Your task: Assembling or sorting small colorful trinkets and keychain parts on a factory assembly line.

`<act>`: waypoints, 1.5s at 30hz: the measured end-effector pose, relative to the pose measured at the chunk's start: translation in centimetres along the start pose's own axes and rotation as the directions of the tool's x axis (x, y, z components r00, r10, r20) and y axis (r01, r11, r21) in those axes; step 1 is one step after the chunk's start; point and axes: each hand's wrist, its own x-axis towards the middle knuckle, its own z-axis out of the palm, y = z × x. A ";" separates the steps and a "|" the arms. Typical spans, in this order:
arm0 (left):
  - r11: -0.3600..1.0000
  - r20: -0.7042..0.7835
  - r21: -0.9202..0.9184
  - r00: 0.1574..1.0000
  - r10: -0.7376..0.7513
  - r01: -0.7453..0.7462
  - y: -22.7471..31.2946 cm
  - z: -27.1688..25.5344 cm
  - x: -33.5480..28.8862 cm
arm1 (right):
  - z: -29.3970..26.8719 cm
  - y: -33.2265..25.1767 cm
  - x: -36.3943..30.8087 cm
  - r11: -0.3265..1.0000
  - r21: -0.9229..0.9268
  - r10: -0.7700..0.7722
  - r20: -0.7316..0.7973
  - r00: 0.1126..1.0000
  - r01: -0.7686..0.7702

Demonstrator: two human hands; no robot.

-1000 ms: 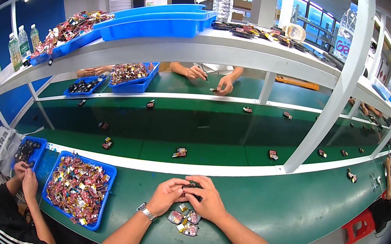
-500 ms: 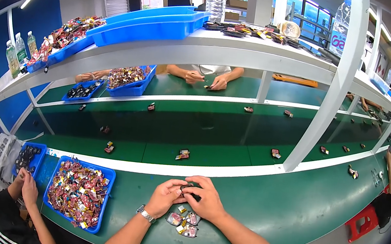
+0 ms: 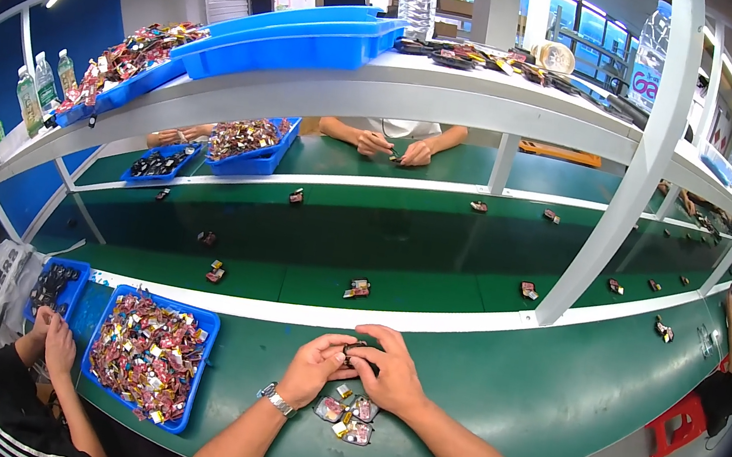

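Note:
Above the green table my left hand [image 3: 315, 368] and my right hand [image 3: 392, 377] meet around a small black plastic part [image 3: 355, 347]. Fingers of both hands are closed on it and cover most of its shape. A watch with a metal band sits on my left wrist. Just below my hands, a cluster of small electronic assemblies [image 3: 345, 417] lies on the table, with clear-looking casings and red, white and yellow pieces.
Left of my hands stands a blue tray [image 3: 211, 338] heaped with small red, white and yellow parts. Beyond it, a co-worker handles pieces near a blue tray of black parts [image 3: 54, 286]. A white frame post [image 3: 608, 206] rises beside a green belt [image 3: 315, 259] carrying scattered assemblies.
The whole view has shifted slightly. My hands stay together on the black part, with the right fingers a little differently placed. The cluster on the table looks the same.

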 end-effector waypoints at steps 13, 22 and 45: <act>1.000 -0.043 0.023 0.999 -0.019 0.020 0.3 0.0 -0.1 | 0.0 -0.7 0.3 0.947 -0.265 -0.209 -0.073 0.975 0.183; 0.999 -0.023 0.042 0.999 -0.025 0.026 0.3 0.1 -0.1 | 0.3 -1.3 -0.4 0.939 -0.327 -0.118 -0.014 0.993 0.107; 0.990 -0.186 0.126 0.978 0.091 -0.068 -0.5 -0.7 -0.2 | 0.5 1.6 0.0 0.990 0.028 -0.142 0.031 0.989 0.141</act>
